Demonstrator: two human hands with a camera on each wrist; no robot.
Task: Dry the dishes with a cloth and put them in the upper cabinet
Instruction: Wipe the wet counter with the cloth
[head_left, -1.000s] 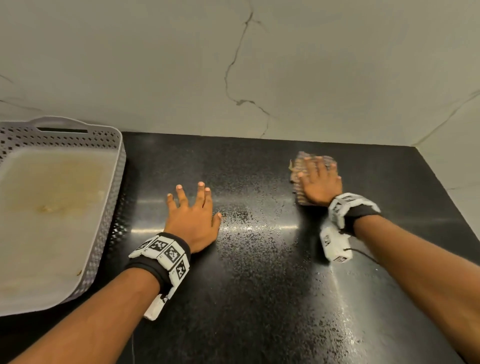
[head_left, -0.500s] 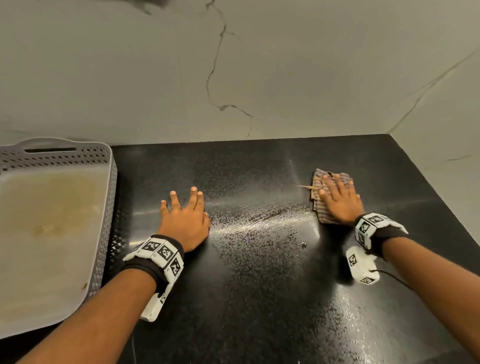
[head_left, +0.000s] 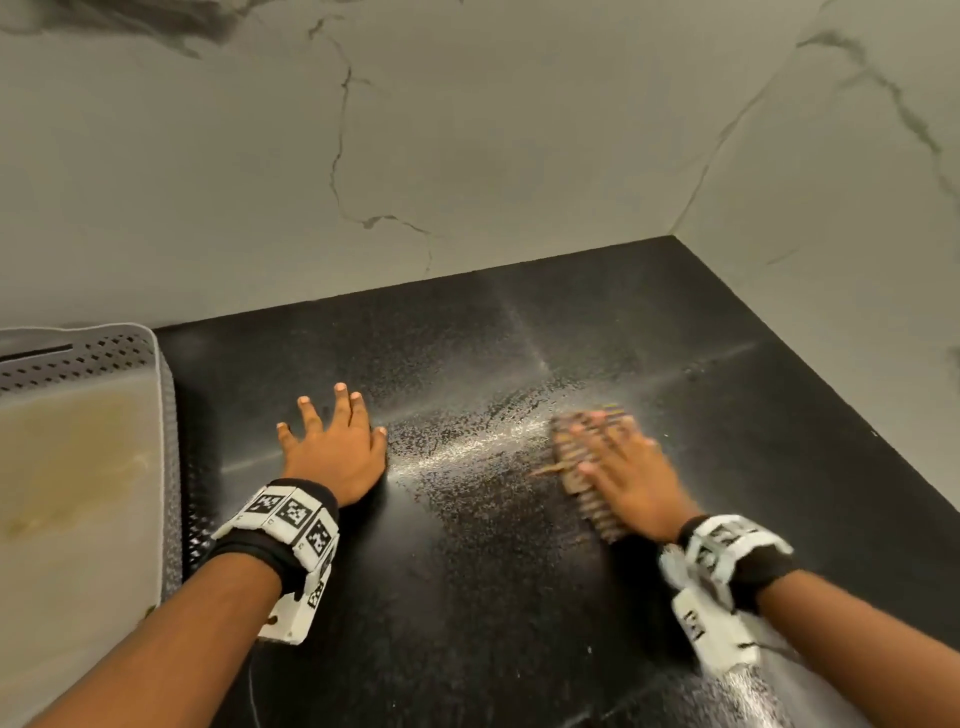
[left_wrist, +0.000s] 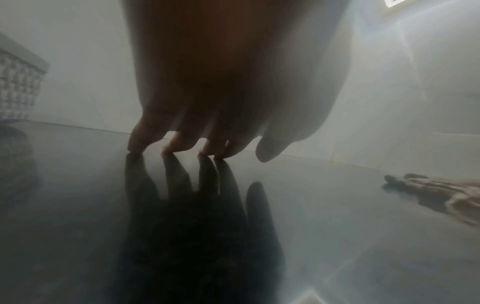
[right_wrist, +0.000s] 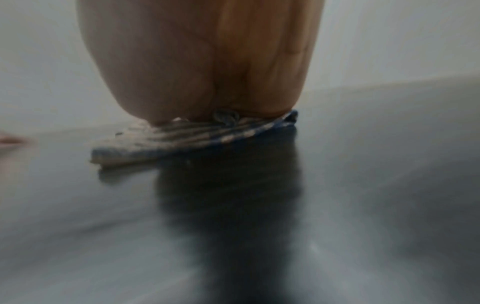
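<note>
A folded striped cloth (head_left: 581, 470) lies flat on the wet black counter (head_left: 493, 597). My right hand (head_left: 621, 460) presses down on it with straight fingers, blurred by motion. In the right wrist view the palm sits on the cloth (right_wrist: 168, 142). My left hand (head_left: 332, 441) rests flat on the counter to the left, fingers spread and holding nothing; its fingertips (left_wrist: 135, 147) touch the glossy surface. The cloth (left_wrist: 441, 189) also shows at the right edge of the left wrist view. No dishes are in view.
A grey perforated plastic tray (head_left: 169, 441) with a stained bottom stands at the left edge. Marble wall (head_left: 467, 156) bounds the counter at the back and at the right, forming a corner. Water streaks glisten between the hands.
My right hand has slid the cloth along the counter, leftwards since half a second ago and nearer the left hand. The left hand stays planted. The head view has tilted up.
</note>
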